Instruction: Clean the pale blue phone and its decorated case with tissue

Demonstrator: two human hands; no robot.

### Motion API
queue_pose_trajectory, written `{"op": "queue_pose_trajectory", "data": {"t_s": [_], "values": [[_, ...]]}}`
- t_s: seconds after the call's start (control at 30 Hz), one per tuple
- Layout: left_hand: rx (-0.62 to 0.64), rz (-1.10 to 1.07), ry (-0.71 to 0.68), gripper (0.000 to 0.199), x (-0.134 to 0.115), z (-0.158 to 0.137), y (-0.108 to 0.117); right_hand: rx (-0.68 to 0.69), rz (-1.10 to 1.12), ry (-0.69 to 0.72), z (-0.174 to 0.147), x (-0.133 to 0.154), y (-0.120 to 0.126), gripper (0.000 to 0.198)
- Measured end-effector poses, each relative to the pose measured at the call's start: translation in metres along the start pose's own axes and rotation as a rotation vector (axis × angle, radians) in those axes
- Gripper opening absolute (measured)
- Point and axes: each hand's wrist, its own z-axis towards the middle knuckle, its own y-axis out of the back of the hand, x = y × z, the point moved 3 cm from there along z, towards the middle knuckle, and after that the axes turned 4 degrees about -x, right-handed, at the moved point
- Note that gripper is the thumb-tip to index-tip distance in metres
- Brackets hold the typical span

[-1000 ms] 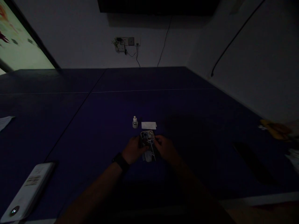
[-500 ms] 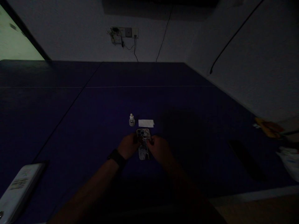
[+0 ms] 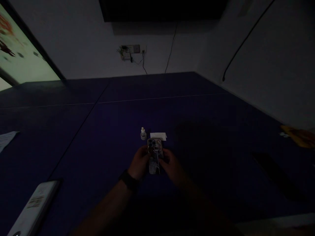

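Observation:
Between my two hands is a smartphone point(image 3: 154, 160), its back with the camera lenses and a patterned case facing up. My left hand point(image 3: 139, 163), with a dark watch on the wrist, grips its left edge, the thumb on the back. On the opposite edge my right hand point(image 3: 172, 166) closes on it in the same way. Just beyond the phone lies a folded white paper point(image 3: 158, 135), its near edge partly covered by the phone. Left of that paper a small clear dropper bottle point(image 3: 143, 134) with a white cap stands upright.
The dark blue surface point(image 3: 103, 141) reaches to the wall. At the near left lies a white box-like object point(image 3: 34, 205); a paper sheet point(image 3: 7, 139) is at the left edge. A dark flat object point(image 3: 273, 170) and a yellow-orange item point(image 3: 299, 136) lie on the right.
The view has tilted up and shifted left, showing more of the wall screen. Both hands still hold the phone, which now sits closer to the paper and overlaps it in view.

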Motion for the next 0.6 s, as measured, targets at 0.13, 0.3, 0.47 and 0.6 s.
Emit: {"op": "queue_pose_trajectory", "data": {"t_s": [0.13,0.3,0.47,0.6], "values": [[-0.017,-0.303,0.097,0.052,-0.003,-0.007,0.008,0.021,0.207,0.006,-0.007,0.011,-0.008,0.041],[-0.043,-0.377,0.104,0.054,-0.010,-0.019,0.019,0.030,0.511,-0.133,-0.021,0.029,-0.016,0.049],[-0.011,-0.364,0.068,0.057,-0.018,-0.033,0.024,0.013,0.484,-0.170,-0.025,0.040,-0.023,0.049],[-0.004,-0.213,-0.034,0.050,-0.028,-0.040,0.029,0.019,0.457,-0.114,-0.028,0.045,-0.023,0.051]]}}
